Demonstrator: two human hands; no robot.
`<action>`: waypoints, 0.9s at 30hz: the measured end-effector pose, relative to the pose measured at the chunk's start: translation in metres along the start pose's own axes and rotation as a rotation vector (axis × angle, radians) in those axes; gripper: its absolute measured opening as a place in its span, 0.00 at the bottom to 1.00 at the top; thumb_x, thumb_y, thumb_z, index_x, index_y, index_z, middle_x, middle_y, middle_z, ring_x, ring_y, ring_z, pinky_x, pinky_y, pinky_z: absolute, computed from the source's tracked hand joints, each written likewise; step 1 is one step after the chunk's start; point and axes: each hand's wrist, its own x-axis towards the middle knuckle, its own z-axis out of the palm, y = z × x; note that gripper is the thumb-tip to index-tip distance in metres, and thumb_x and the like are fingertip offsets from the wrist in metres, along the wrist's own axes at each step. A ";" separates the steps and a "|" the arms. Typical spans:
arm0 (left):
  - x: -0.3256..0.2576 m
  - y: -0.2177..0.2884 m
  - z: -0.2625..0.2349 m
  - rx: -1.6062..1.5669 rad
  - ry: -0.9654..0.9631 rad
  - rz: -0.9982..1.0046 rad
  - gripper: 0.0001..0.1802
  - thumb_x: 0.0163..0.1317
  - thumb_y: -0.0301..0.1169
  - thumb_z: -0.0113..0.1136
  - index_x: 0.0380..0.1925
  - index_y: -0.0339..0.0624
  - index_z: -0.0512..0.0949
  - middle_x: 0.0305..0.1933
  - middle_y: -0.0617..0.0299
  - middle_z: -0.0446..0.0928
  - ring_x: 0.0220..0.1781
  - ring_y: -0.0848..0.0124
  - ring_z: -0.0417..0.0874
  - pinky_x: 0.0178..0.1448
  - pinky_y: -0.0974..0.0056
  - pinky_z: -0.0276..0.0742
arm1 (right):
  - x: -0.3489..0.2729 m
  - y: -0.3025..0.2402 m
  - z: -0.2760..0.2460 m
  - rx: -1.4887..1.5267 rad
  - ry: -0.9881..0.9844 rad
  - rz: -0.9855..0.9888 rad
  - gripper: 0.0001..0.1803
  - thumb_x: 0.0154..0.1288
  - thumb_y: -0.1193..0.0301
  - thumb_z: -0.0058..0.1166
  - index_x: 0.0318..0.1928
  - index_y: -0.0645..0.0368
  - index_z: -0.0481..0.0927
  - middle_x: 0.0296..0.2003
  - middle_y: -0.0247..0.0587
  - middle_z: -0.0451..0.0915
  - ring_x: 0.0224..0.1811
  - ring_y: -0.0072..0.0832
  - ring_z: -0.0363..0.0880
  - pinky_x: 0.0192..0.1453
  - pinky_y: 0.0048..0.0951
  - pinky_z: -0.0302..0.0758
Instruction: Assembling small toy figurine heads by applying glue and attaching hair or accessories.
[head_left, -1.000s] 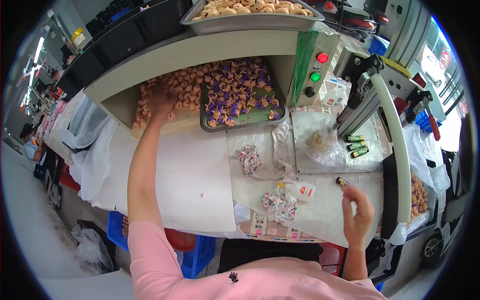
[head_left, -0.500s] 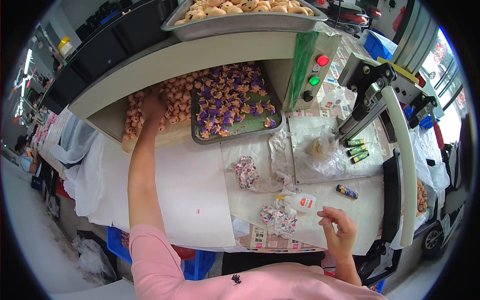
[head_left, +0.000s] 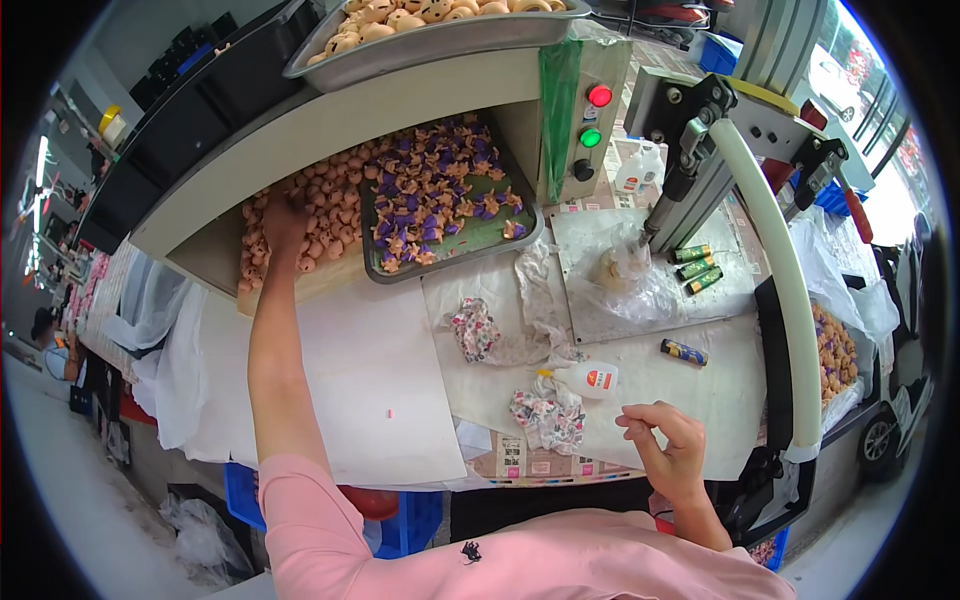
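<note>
My left hand (head_left: 286,222) reaches into the recess of a beige box-like machine, among many small peach-coloured doll heads (head_left: 325,205). Its fingers are in shadow and partly hidden, so what they hold, if anything, does not show. Beside the heads lies a dark tray (head_left: 450,262) full of small purple-and-tan figures (head_left: 430,190). My right hand (head_left: 668,450) hovers over the front right of the table, fingers loosely bent and apart from the thumb, with nothing visible in it. Nearest to it are a white bottle with a yellow tip (head_left: 588,380) and a crumpled floral cloth (head_left: 548,418).
A metal tray of larger heads (head_left: 430,38) sits on the machine, beside red and green buttons (head_left: 595,118). To the right, a press arm (head_left: 675,190) stands over a metal plate (head_left: 580,310) with plastic wrapping and green tubes (head_left: 697,268). A blue tube (head_left: 684,352) lies nearer. A second floral cloth (head_left: 474,330) is mid-table.
The view has shifted, so the table's things sit a little further left and higher. My left hand stays among the doll heads. My right hand keeps nearly the same pose.
</note>
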 end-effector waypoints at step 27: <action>-0.218 0.174 -0.095 -2.594 0.023 -1.237 0.12 0.69 0.30 0.47 0.45 0.33 0.71 0.46 0.50 0.71 0.45 0.63 0.75 0.36 0.71 0.81 | -0.012 0.035 0.010 -0.371 -0.036 -0.166 0.17 0.55 0.74 0.61 0.47 0.62 0.79 0.48 0.47 0.77 0.51 0.45 0.71 0.56 0.39 0.69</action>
